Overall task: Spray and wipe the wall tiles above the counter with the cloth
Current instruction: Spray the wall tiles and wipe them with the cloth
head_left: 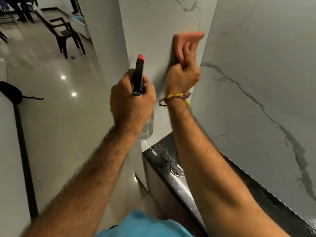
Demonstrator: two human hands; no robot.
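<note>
Head view of two bare forearms raised before a white marble-veined wall (153, 23). The right hand (183, 74), its fingers curled shut, pinches a pink cloth (187, 39) and presses it flat against the wall tile, near the inner corner where a second veined wall face (256, 82) meets it. The cloth lies at about 1 o'clock from frame centre and looks slightly blurred. A yellow and brown thread band (176, 97) circles the right wrist. The left hand (131, 103), at about 12 o'clock and just left of the right wrist, is closed around a spray bottle (139, 77): black trigger head with red nozzle tip pointing up toward the wall, clear body showing below the fist. A black counter (164, 156) at 5 o'clock carries water droplets near its end. A dark chair (65, 35) stands on the glossy floor (51, 108) at 10 o'clock.
</note>
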